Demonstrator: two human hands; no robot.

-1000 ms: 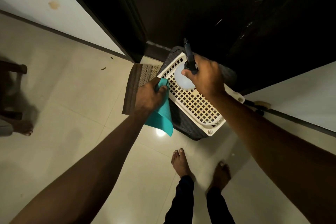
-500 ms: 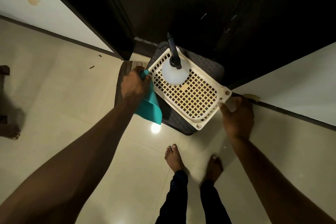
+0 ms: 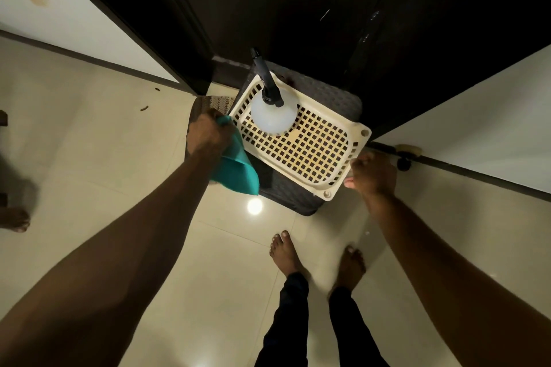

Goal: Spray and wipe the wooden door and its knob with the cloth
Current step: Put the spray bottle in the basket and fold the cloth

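A white spray bottle (image 3: pixel 273 114) with a black nozzle stands in the far corner of a cream lattice basket (image 3: pixel 351 140). The basket rests on a dark woven stool (image 3: pixel 334 95) in front of the dark wooden door (image 3: pixel 283 0). My left hand (image 3: pixel 205 134) grips a teal cloth (image 3: pixel 238 170) that hangs down by the basket's left edge. My right hand (image 3: pixel 372 173) is at the basket's near right corner, its fingers against the rim; how they lie is blurred. The door knob is out of view.
A brown mat (image 3: pixel 208 104) lies under the stool's left side. My bare feet (image 3: pixel 286 253) stand on glossy cream tiles. White walls flank the doorway. Another person's foot (image 3: pixel 13 217) shows at the far left. A doorstop (image 3: pixel 405 155) sits at the right skirting.
My right hand let go of the spray bottle, leaving it standing in the basket, and dropped back to the basket's near right corner. My left hand kept holding the cloth.
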